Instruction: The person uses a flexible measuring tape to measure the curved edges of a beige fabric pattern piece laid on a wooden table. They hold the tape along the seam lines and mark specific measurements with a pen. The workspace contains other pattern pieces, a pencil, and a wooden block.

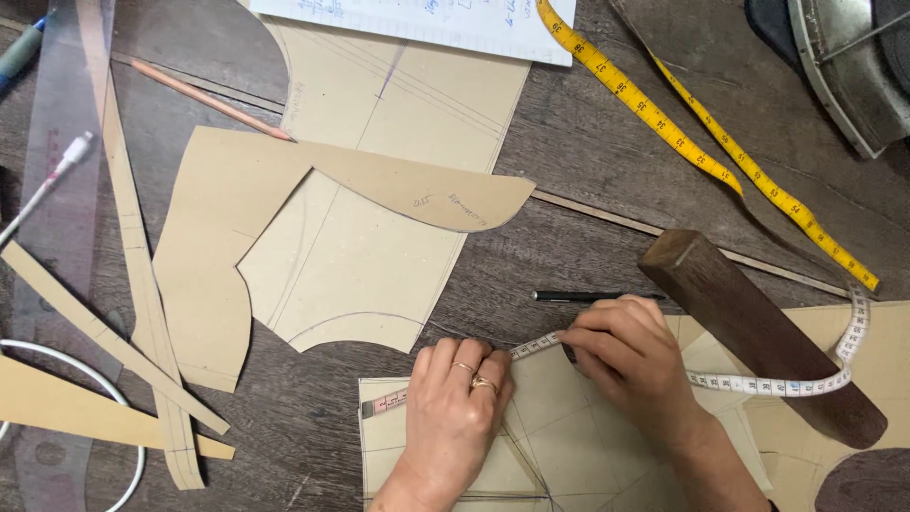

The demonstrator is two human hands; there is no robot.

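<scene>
My left hand (457, 406) presses flat on a white measuring tape (536, 344) laid along the top edge of a tan paper pattern piece (550, 417). My right hand (626, 353) pinches the same tape a little to the right, holding it down on the paper. The tape runs on under a dark wooden block (758, 332) and curls up at the right. A black pen (578, 297) lies just above my right hand.
Several tan pattern pieces (341, 246) cover the dark wooden table (588, 161). A yellow measuring tape (664, 123) crosses the upper right. A pencil (209, 100), a clear ruler (57, 190), a white cable (47, 185) and a sheet of notes (417, 24) lie around.
</scene>
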